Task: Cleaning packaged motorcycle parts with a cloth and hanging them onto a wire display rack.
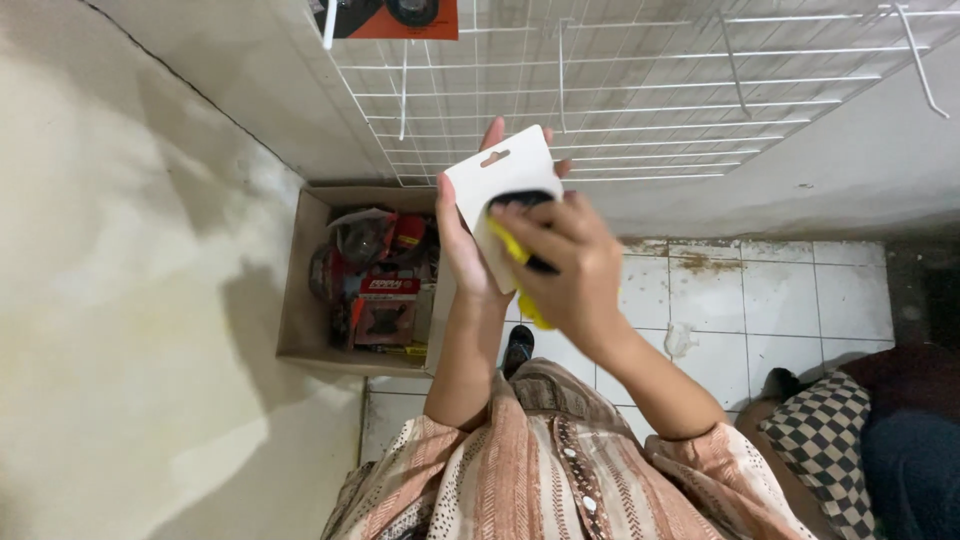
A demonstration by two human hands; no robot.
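My left hand (462,240) holds up a white cardboard hang-card (500,180) from behind, fingers showing above its top edge. My right hand (568,268) presses a yellow cloth (520,270) against the front of the card, over a dark black item on it. Both hands are raised in front of a white wire grid panel (640,90) on the wall.
An open cardboard box (300,300) of red packaged parts stands on the floor at the left wall. An orange packaged item (395,18) hangs at the top of the grid. White floor tiles (780,300) lie below. Another person's checked garment (820,440) shows at lower right.
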